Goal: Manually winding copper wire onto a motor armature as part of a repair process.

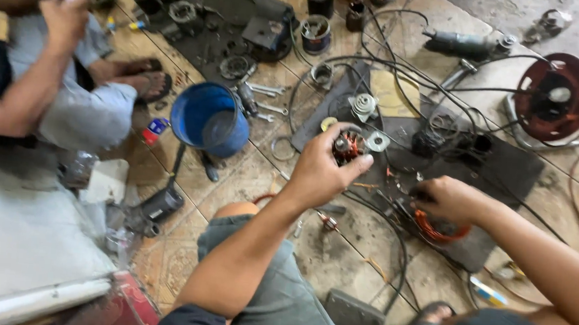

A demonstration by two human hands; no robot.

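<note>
The motor part (pixel 349 146), a round metal piece with copper-coloured windings showing at its middle, is being held up off the floor in the left hand (pixel 321 170). The fingers (pixel 360 166) are wrapping around its near side and its rim, so the hold is firm and closed on the piece. Just beyond the fingertips a flat metal washer-like plate (pixel 377 142) is lying or hanging at the part's edge; whether it is attached cannot be told.

The right hand (pixel 451 199) is resting low to the right of the grip, knuckles up, closed over something dark; what it is clasping is hidden. Directly beneath that hand an orange coil of wire (pixel 440 229) is lying on a dark mat (pixel 506 172).

Beyond the held piece, black cables (pixel 405 62) are running across the tiled floor. To the left of the grip a blue bucket (pixel 210 117) is standing, with wrenches (pixel 267 98) beside it. A red cable reel (pixel 564 93) is sitting far right. Another person (pixel 44 77) is sitting well to the left, hands raised and occupied separately.

Judgement: the step in hand appears to be inspection or stripping of the wound part. The next move calls for a steady left-hand hold while the right hand is working at the windings without snagging nearby cables.
</note>
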